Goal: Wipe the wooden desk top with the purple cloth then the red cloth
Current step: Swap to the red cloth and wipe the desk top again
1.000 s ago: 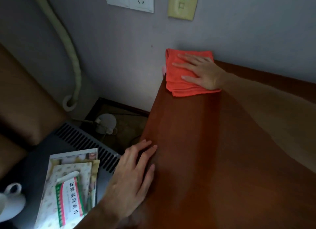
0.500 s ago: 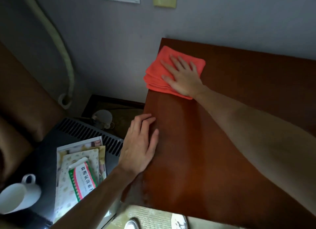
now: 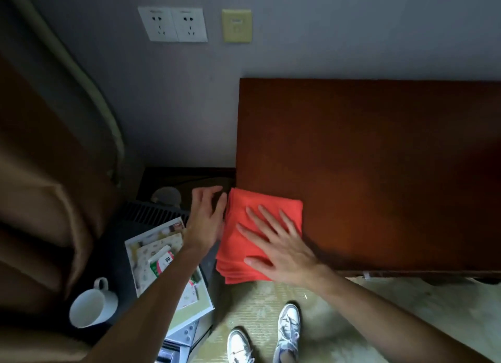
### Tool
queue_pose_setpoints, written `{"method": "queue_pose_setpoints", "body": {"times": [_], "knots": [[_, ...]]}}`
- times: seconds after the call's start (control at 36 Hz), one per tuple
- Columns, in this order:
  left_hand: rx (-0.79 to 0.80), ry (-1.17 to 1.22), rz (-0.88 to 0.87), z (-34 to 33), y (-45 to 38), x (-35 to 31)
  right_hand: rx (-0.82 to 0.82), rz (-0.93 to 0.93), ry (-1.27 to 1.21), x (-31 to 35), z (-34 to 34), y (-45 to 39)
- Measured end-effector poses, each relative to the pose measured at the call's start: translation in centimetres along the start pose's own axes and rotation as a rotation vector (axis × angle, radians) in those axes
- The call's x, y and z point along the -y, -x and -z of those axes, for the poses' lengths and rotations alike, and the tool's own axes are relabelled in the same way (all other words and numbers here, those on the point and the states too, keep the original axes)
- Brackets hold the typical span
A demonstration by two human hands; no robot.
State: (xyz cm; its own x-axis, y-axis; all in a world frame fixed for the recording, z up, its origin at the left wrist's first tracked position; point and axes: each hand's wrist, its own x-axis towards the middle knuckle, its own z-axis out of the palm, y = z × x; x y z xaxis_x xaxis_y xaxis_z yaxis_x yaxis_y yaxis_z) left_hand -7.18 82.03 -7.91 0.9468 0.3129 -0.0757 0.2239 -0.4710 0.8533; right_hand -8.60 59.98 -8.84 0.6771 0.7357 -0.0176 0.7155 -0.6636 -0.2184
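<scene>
Two bare forearms in shot, no sleeves showing on either, nothing worn at the wrists. The left hand [image 3: 205, 218] carries no ring, no watch and no glove, and the right hand [image 3: 282, 247] is just as plain, its fingernails short. Down at the bottom edge there's a pair of low white lace-up sneakers: the left sneaker [image 3: 240, 346] is pale with a grey inner lining visible at the opening, and the right sneaker [image 3: 289, 326] is white with greyish panels and white laces crossing its top. The ankles above them are cut off by the frame.
</scene>
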Motion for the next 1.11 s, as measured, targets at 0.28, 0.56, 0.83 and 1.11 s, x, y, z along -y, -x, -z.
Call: {"method": "queue_pose_setpoints", "body": {"times": [0.28, 0.56, 0.83, 1.11], "knots": [[0.295, -0.269, 0.060, -1.4, -2.2, -3.9, 0.084, -0.577, -0.243, -4.2, 6.4, -1.8], [0.458, -0.438, 0.101, -0.9, -2.3, -4.6, 0.333, -0.638, -0.234, -4.1, 7.7, -4.0], [0.398, -0.173, -0.303, 5.5, -3.9, -10.7, 0.170, -0.386, -0.403, -6.4, 18.2, -4.8], [0.483, -0.553, -0.597, 3.5, 2.6, -5.2, 0.181, -0.148, -0.128, -4.6, 12.5, 1.0]]}}
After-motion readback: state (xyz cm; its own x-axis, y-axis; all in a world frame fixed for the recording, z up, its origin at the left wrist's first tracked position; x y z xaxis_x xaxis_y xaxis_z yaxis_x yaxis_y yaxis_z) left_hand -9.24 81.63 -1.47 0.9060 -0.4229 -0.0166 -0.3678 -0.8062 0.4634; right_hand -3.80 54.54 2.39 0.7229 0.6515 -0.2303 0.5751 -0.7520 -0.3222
